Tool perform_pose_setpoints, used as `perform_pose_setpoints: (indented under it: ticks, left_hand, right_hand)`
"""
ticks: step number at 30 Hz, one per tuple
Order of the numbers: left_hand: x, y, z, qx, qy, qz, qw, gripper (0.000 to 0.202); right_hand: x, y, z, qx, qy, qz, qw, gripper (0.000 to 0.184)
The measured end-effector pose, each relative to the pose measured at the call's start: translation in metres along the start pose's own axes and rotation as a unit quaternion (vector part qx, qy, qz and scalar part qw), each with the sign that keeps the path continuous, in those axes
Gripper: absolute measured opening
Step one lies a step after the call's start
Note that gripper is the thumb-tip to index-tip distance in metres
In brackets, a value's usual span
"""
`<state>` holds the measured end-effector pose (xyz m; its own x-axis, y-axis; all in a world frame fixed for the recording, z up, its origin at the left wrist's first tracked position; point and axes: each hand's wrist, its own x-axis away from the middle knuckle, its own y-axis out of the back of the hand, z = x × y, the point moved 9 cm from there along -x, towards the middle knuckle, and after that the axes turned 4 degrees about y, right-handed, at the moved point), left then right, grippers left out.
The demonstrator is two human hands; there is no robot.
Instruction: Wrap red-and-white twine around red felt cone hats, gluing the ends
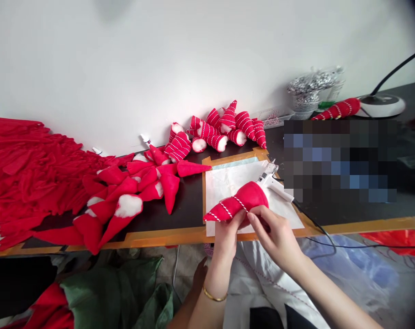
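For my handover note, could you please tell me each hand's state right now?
Left hand: closed, holding the red fabric cone.
Right hand: closed, pinching the thin red-and-white twisted cord.

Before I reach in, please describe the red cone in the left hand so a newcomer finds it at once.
On the dark table, look for the white sheet edged by orange tape. Above its front part, the left hand holds the red cone. Unlike the plain cones at left and the striped cones behind, it has pale cord only toward its pointed end.
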<state>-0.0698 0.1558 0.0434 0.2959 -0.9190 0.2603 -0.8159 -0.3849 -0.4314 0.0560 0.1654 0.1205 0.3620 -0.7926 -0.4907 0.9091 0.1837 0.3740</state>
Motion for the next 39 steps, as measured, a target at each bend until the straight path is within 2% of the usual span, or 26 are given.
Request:
perform_pose_setpoints:
  ticks: [2,3,4,6,8,11,13,15,19,23,26,29,32,35,39]
  left_hand:
    - [0.0,0.005,0.004,-0.022,-0.004,-0.026,0.999,0.045]
    - [0.0,0.005,0.005,-0.039,-0.001,-0.016,0.999,0.047]
    - [0.0,0.002,0.005,-0.055,0.006,0.015,0.998,0.049]
    - [0.003,-0.009,0.003,-0.069,0.034,0.126,0.989,0.056]
    - [0.007,-0.018,-0.003,-0.055,0.074,0.236,0.967,0.072]
    - [0.007,-0.02,-0.012,-0.012,0.15,0.319,0.936,0.1]
    - [0.006,-0.021,-0.013,0.008,0.206,0.368,0.907,0.108]
    - [0.003,-0.023,-0.016,0.026,0.243,0.401,0.883,0.116]
    - [-0.01,-0.027,-0.023,0.036,0.272,0.393,0.878,0.111]
    - [-0.007,-0.051,-0.032,-0.049,0.264,0.39,0.881,0.099]
    - [-0.003,-0.071,-0.037,-0.15,0.225,0.376,0.886,0.084]
    - [-0.003,-0.08,-0.035,-0.161,0.224,0.34,0.899,0.061]
    - [-0.008,-0.073,-0.028,-0.108,0.262,0.287,0.915,0.042]
    - [-0.01,-0.059,-0.025,-0.084,0.293,0.223,0.926,0.037]
    - [-0.004,-0.053,-0.029,-0.085,0.299,0.201,0.929,0.034]
  right_hand:
    - [0.001,-0.004,-0.001,-0.01,-0.002,0.009,1.0,0.017]
    - [0.001,-0.004,-0.002,-0.009,-0.001,0.008,1.0,0.016]
    - [0.001,-0.002,-0.002,-0.005,0.002,0.002,1.0,0.016]
    - [-0.001,0.008,-0.001,0.01,0.013,-0.019,1.0,0.016]
    - [-0.005,0.021,0.003,0.016,0.022,-0.032,0.999,0.017]
    - [-0.011,0.03,0.01,-0.004,0.026,0.008,1.0,0.019]
    - [-0.014,0.033,0.015,-0.024,0.025,0.04,0.999,0.021]
    - [-0.015,0.039,0.018,-0.04,0.025,0.046,0.998,0.021]
    - [-0.013,0.05,0.021,-0.062,0.024,0.041,0.997,0.021]
    - [-0.013,0.046,0.02,-0.063,0.022,0.085,0.994,0.023]
    - [-0.015,0.042,0.018,-0.057,0.015,0.104,0.993,0.025]
    - [-0.016,0.04,0.013,-0.057,-0.005,0.112,0.992,0.029]
    - [-0.015,0.041,0.005,-0.075,-0.037,0.113,0.99,0.032]
    - [-0.014,0.041,0.001,-0.1,-0.055,0.113,0.987,0.034]
    - [-0.017,0.043,0.0,-0.128,-0.067,0.102,0.984,0.034]
